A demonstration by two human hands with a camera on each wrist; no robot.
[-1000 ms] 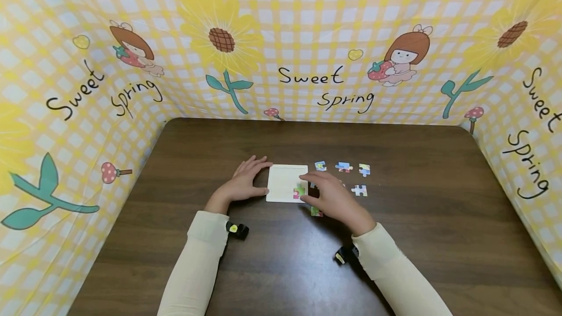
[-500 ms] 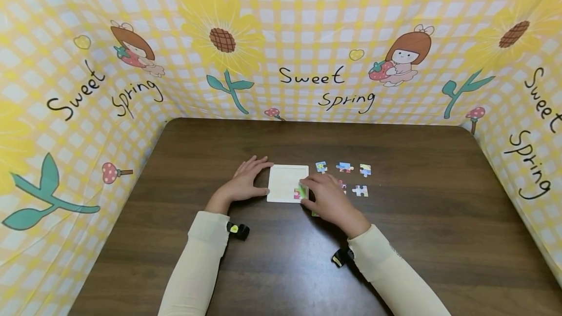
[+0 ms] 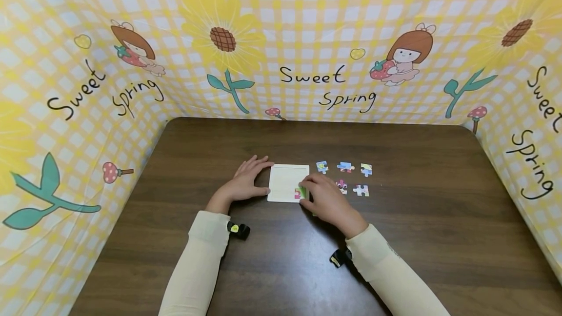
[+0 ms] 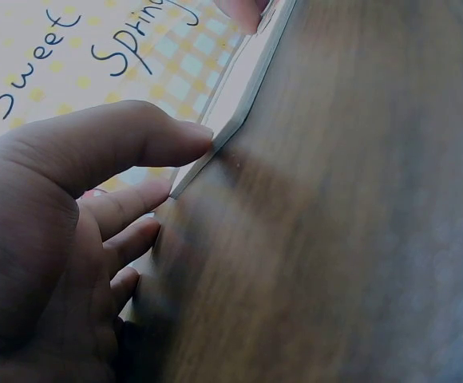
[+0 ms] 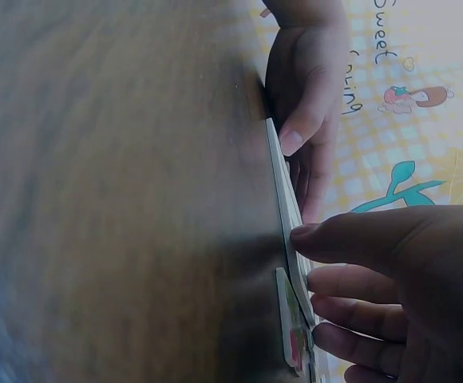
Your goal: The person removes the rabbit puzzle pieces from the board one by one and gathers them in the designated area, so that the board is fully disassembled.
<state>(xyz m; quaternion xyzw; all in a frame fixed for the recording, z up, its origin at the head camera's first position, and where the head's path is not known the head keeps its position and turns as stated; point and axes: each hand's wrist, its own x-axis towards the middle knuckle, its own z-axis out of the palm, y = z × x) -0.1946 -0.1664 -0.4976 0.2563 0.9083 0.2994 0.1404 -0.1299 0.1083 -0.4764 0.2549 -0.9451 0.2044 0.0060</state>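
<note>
A square white puzzle tray (image 3: 281, 177) lies flat on the brown table. In its front right corner sits a pink and green jigsaw piece (image 3: 298, 193), partly covered by my right hand (image 3: 331, 201). That hand's fingertips rest on the tray's right side and by the piece, with the thumb (image 5: 335, 238) at the tray's front edge. My left hand (image 3: 241, 183) touches the tray's left side, its thumb (image 4: 187, 140) at the front corner and its index finger towards the back one. A second green and pink piece (image 5: 291, 323) lies just outside the tray, mostly hidden in the head view.
To the right of the tray lie several loose jigsaw pieces, among them a blue-yellow one (image 3: 322, 167), a blue-red one (image 3: 345, 167), a pink one (image 3: 341, 187) and a whitish one (image 3: 361, 190). A yellow checked cloth (image 3: 281, 38) walls the table's back and sides.
My right hand has shifted slightly left and its index finger and thumb have come a little closer together at the tray's right corner. My left hand and the tray stay put.
</note>
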